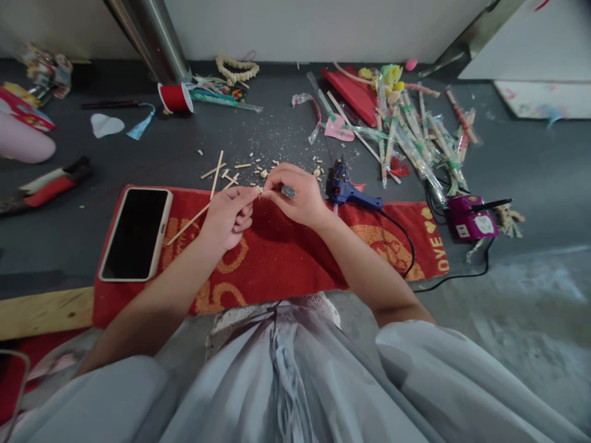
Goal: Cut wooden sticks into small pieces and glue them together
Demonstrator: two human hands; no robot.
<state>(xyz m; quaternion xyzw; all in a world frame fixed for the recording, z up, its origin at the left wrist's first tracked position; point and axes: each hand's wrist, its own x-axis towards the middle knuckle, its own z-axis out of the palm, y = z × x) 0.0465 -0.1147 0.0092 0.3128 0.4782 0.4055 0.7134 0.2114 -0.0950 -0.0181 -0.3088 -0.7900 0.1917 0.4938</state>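
My left hand (pixel 229 216) is closed in a pinch, its thumb and forefinger meeting at a tiny pale wooden piece (pixel 260 190). From the other side my right hand (pixel 298 195) pinches the same piece between finger and thumb. Just beyond the fingertips lie cut bits of wooden stick (pixel 264 173) and crumbs. A thin wooden stick (pixel 189 226) slants out from beside my left hand over the red towel (pixel 277 264); whether the hand touches it I cannot tell. To the right of my right hand rests a blue glue gun (pixel 353 195).
A phone (pixel 137 234) lies on the towel's left end. Pliers (pixel 50 184) with red handles are at far left, a red thread spool (pixel 175 98) at the back. Wrapped chopsticks (pixel 415 135) are piled at right, near a purple power strip (pixel 471 218) with a cord.
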